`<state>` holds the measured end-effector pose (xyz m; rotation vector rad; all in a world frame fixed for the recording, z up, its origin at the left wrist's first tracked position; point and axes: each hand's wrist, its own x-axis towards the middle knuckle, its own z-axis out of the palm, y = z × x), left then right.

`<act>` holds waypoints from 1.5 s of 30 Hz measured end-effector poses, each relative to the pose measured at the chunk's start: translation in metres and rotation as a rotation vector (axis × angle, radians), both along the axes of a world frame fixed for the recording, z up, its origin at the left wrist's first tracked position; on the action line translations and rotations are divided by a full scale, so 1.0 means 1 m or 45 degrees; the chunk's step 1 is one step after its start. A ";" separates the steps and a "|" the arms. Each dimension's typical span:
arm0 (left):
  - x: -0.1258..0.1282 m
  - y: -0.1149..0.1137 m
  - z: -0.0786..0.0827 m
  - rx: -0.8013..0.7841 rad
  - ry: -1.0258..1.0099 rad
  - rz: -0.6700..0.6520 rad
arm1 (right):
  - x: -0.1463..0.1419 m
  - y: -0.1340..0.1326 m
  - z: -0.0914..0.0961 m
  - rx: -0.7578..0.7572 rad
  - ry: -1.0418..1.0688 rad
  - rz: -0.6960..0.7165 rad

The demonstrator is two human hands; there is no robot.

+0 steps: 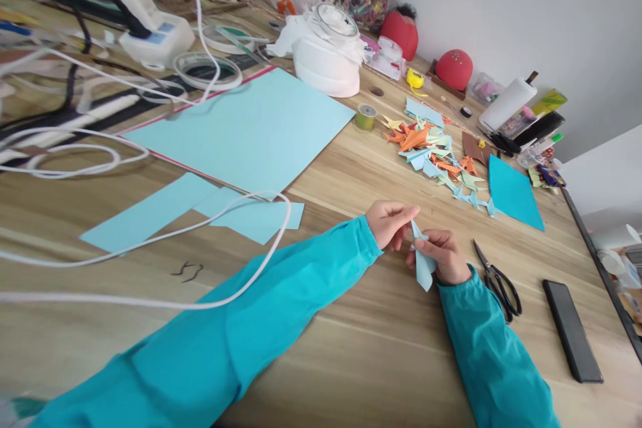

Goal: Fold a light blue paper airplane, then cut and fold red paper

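Between my hands is a narrow piece of folded light-blue paper (pixel 425 269), held above the wooden table. My left hand (pixel 390 222) pinches its upper tip between thumb and fingers. Lower down, my right hand (pixel 444 255) grips the body of the same paper, the thumb pressed on its face. Beyond them lies a heap of small folded paper cranes (pixel 415 138) in orange, blue and pale green. A pair of black-handled scissors (pixel 501 287) rests just right of my right hand.
Light-blue sheets (pixel 255 127) and cut strips (pixel 145 214) lie at left, crossed by a loose white cable (pixel 241 297). A black phone (pixel 572 331) is at right, a bright blue sheet (pixel 512 194) farther back. A spool of green thread (pixel 365 118) stands mid-table.
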<state>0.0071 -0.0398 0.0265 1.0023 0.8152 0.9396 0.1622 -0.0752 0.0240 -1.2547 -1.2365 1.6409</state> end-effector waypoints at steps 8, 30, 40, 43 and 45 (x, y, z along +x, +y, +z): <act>-0.001 0.000 0.003 -0.060 0.097 0.006 | -0.001 0.000 0.003 -0.044 0.013 0.003; 0.001 -0.004 -0.004 0.138 0.085 -0.096 | 0.000 0.002 -0.005 0.101 -0.091 -0.027; 0.000 -0.005 -0.001 0.146 0.042 -0.138 | -0.001 0.002 0.000 0.129 -0.087 0.006; 0.000 -0.005 -0.001 0.129 0.078 -0.169 | -0.002 0.002 0.001 0.123 -0.114 0.043; 0.000 -0.004 -0.001 0.104 0.097 -0.162 | -0.003 0.001 0.001 0.113 -0.127 0.024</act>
